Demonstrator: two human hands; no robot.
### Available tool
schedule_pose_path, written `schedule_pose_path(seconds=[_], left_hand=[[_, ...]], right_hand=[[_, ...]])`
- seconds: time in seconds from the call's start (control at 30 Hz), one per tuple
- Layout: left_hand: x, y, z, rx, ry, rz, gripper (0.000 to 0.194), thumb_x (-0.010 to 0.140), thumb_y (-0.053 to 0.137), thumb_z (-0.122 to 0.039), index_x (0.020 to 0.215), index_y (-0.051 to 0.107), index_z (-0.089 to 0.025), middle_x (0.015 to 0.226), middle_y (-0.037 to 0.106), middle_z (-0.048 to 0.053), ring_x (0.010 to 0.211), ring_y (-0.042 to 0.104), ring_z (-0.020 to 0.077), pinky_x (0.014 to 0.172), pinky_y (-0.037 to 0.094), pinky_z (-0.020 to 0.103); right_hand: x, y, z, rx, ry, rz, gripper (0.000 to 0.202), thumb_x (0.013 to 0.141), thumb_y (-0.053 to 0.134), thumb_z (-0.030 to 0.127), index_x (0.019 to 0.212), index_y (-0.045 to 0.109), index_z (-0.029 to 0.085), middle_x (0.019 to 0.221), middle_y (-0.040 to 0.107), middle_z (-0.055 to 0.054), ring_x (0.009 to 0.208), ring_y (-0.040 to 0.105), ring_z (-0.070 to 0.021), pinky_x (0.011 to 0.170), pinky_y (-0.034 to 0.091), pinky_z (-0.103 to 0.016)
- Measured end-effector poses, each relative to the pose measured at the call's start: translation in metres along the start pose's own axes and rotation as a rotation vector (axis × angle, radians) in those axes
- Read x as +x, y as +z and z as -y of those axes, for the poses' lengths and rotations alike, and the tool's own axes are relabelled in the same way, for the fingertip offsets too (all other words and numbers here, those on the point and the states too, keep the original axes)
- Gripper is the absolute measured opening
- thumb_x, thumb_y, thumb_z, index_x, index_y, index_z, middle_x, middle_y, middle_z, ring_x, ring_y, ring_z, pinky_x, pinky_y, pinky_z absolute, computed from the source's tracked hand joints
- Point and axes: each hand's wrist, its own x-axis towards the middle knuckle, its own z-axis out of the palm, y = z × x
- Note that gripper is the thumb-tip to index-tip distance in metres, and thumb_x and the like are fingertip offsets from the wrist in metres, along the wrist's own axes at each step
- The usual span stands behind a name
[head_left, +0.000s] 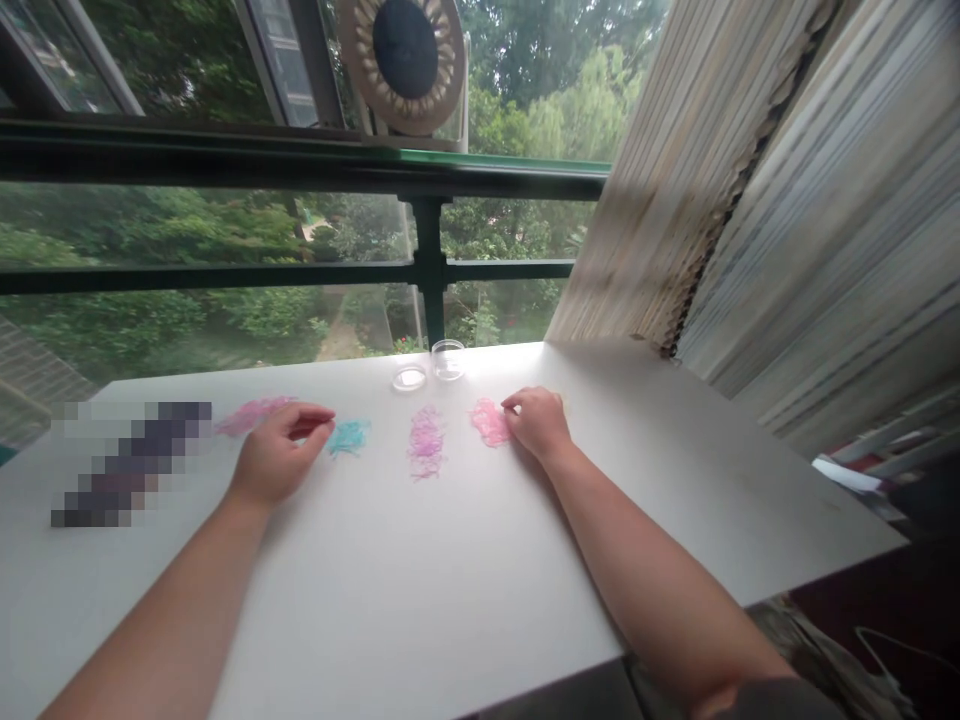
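My left hand (279, 452) is over the white table, thumb and fingertips pinched together beside a small pile of turquoise strands (348, 437). Whatever is in that pinch is too small to make out. Partly behind this hand lies a pile of pink-purple strands (251, 415). My right hand (538, 422) rests at the right edge of a salmon-pink pile (489, 422), its fingers also drawn into a pinch; anything between them is hidden. Between the two hands spreads a lilac pile (427, 443). The strands look like thin little elastic bands. A pale bit (565, 404) shows behind my right hand.
Two shallow round clear plastic dishes (409, 378) (448, 360) stand at the table's far edge. A blurred-out dark item (135, 465) lies at left. Beyond are a green railing (510, 178), a round framed object (405, 60), and curtains (645, 190) at right.
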Motion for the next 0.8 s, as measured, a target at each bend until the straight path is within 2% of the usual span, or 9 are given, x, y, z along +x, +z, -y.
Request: schedule_pose_path(seconds=[0.13,0.33,0.53,0.8], left_hand=[[0.0,0.0,0.004,0.008,0.024,-0.001,0.02,0.07,0.059,-0.035,0.083,0.063,-0.019,0.086,0.067,0.005,0.077,0.064,0.0191,0.076,0.054,0.033],[-0.002,0.007,0.009,0.017,0.021,0.023,0.023,0.07,0.059,-0.036,0.085,0.065,-0.019,0.085,0.067,0.004,0.075,0.065,0.0189,0.075,0.055,0.032],[-0.005,0.012,0.008,-0.006,0.037,0.041,0.023,0.071,0.06,-0.035,0.084,0.065,-0.018,0.085,0.067,0.004,0.075,0.064,0.0173,0.074,0.054,0.029],[-0.005,0.012,0.008,0.0,0.023,0.042,0.025,0.07,0.06,-0.037,0.085,0.065,-0.017,0.085,0.067,0.005,0.074,0.065,0.0175,0.074,0.054,0.03]], right_hand=[[-0.004,-0.004,-0.002,-0.019,-0.059,0.051,0.019,0.073,0.058,0.015,0.075,0.074,0.024,0.082,0.071,-0.005,0.083,0.059,-0.0211,0.08,0.037,-0.033],[-0.003,-0.004,-0.008,-0.002,-0.083,0.055,0.02,0.071,0.055,0.014,0.076,0.073,0.022,0.079,0.069,-0.004,0.081,0.059,-0.0198,0.08,0.039,-0.031],[-0.002,-0.002,-0.009,0.059,-0.072,0.023,0.015,0.066,0.052,0.013,0.068,0.066,0.02,0.071,0.065,-0.003,0.069,0.056,-0.017,0.07,0.041,-0.028],[-0.004,-0.006,-0.012,0.095,-0.028,0.014,0.014,0.062,0.048,0.015,0.066,0.061,0.019,0.065,0.061,-0.001,0.061,0.053,-0.0149,0.059,0.039,-0.025]])
